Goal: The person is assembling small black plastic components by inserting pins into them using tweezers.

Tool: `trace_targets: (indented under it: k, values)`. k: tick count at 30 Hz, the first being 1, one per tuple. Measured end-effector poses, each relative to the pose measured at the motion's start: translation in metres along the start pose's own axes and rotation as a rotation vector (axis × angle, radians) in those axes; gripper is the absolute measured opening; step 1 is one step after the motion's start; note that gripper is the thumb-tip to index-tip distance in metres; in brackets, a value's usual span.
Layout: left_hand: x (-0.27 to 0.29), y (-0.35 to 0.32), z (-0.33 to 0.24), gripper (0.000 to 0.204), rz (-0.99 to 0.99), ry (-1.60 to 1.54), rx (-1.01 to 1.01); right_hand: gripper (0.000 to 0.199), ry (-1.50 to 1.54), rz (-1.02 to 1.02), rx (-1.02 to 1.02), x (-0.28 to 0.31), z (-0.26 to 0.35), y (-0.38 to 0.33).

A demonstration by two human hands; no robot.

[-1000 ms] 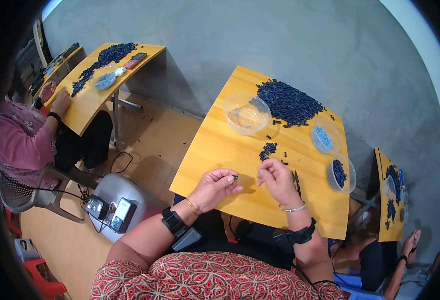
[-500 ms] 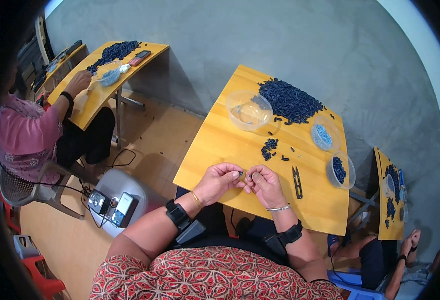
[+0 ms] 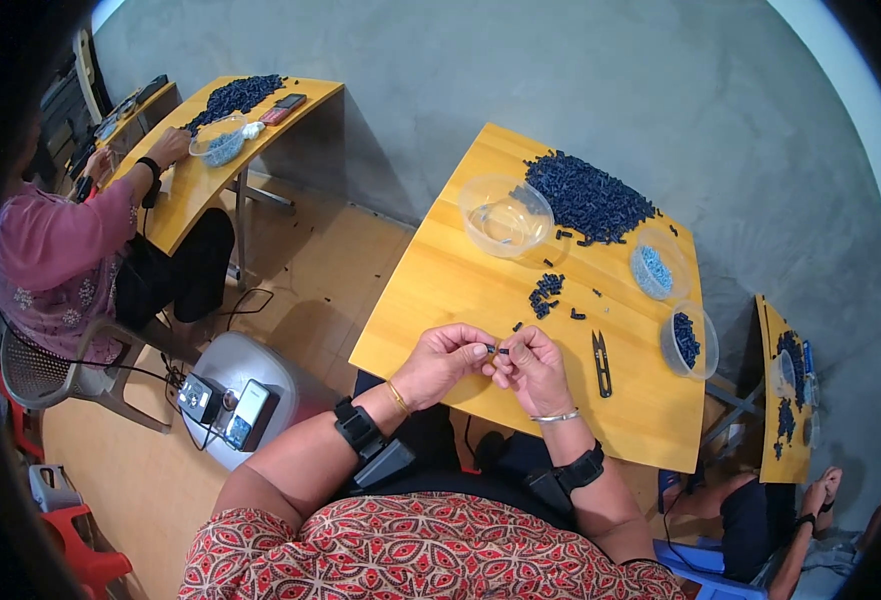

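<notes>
My left hand and my right hand are close together over the near edge of the yellow wooden table. Between thumb and fingertips, each hand pinches an end of a small dark piece; whether it is one part or two touching I cannot tell. A similar dark piece lies just beyond the fingers. Farther off is a small cluster of dark navy tube-like pieces. Black thread snips lie to the right of my right hand.
A large heap of dark pieces covers the table's far side. Clear plastic bowls stand around: one nearly bare, one with light blue bits, one with dark pieces. Co-workers sit at side tables; a grey stool holds devices.
The pinched dark piece shows more between my fingertips now. My view has shifted slightly. At the left table, the co-worker's arm has moved.
</notes>
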State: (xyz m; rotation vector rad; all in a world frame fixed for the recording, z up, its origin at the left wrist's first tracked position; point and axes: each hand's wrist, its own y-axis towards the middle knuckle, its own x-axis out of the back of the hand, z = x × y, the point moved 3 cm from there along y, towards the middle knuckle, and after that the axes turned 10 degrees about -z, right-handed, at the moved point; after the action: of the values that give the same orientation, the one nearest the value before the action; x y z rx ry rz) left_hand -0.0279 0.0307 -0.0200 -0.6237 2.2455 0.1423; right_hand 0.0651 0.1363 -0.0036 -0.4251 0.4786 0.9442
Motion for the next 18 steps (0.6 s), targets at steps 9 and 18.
trace_targets:
  k: [9,18]
  values:
    - [-0.0012,0.0001,0.0001,0.013,0.006,0.086,-0.053,0.011,-0.085,0.023,0.044,-0.0017,-0.0009,-0.0012]
    - [0.0028,0.0013,0.0038,0.011,-0.027,0.146,-0.098,0.011,-0.112,0.001,0.056,-0.0029,-0.0011,-0.0035]
